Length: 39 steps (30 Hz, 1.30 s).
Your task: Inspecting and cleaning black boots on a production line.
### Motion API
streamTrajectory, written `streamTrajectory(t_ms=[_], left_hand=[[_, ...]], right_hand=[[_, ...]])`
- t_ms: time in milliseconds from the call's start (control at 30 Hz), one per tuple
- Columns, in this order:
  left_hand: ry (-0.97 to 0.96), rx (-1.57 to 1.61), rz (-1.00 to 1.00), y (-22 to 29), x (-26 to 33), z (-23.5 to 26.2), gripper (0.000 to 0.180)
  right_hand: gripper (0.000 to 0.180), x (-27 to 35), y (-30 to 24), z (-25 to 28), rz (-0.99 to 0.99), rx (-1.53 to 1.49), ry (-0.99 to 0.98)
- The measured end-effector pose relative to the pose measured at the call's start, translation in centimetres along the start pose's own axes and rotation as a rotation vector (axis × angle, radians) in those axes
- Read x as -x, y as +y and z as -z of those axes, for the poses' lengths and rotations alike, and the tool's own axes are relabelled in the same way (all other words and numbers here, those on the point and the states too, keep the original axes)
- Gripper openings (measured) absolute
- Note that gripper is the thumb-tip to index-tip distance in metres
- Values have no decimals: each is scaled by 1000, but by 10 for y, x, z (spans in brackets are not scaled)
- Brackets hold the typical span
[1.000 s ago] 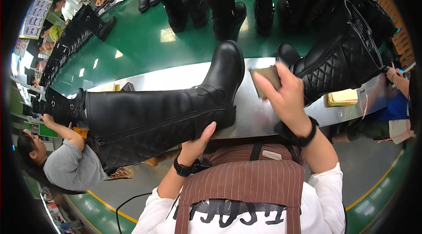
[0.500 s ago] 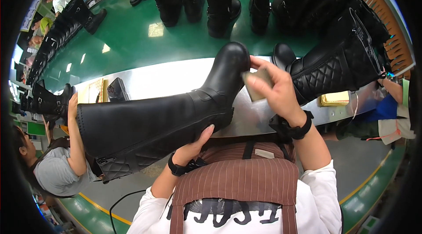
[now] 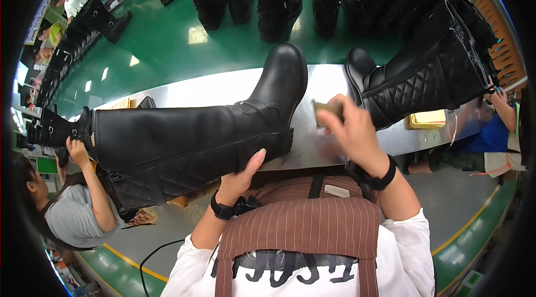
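Note:
A tall black boot lies on its side in front of me, its toe pointing up and away and its shaft stretching left. My left hand grips it from below near the heel, thumb showing on the zipped, quilted side. Right of the toe, my right hand pinches a small tan-grey block, somewhat blurred. A gap separates the block from the boot's sole edge. Black bands circle both my wrists.
A quilted black boot lies at the right, beside yellow papers. Several boots stand at the back of the green table, which has a metal front strip. A co-worker is close at the left.
My right hand and the block have moved off the toe, down and to the right. The boot in my left hand has shifted slightly up and left. The co-worker's hand at the left has lowered.

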<state>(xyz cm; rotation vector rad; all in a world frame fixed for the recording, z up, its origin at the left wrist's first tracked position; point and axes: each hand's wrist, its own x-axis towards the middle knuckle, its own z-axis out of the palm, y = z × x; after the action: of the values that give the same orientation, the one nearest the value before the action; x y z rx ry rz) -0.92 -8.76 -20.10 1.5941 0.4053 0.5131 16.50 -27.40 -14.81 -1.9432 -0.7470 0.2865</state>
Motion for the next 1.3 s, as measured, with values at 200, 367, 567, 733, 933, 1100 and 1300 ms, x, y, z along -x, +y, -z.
streamTrajectory(t_ms=[200, 367, 567, 733, 933, 1100, 1300], left_hand=[[25, 32, -16, 0, 2, -3, 26], [39, 87, 66, -1, 2, -3, 25], [29, 75, 72, -4, 2, -4, 24], [80, 100, 6, -5, 3, -8, 25], [44, 104, 88, -5, 2, -7, 25], [43, 34, 1, -3, 4, -8, 25], [13, 33, 5, -2, 5, -8, 25]], right_hand=[[27, -40, -7, -17, 209, -60, 249], [26, -13, -14, -29, 50, -38, 84], [30, -27, -10, -14, 143, 20, 262], [27, -25, -12, -41, 6, -82, 72], [31, -31, -12, -14, 101, -73, 164], [29, -45, -20, -30, 66, -27, 16], [32, -35, -26, -7, -24, 208, -158]])
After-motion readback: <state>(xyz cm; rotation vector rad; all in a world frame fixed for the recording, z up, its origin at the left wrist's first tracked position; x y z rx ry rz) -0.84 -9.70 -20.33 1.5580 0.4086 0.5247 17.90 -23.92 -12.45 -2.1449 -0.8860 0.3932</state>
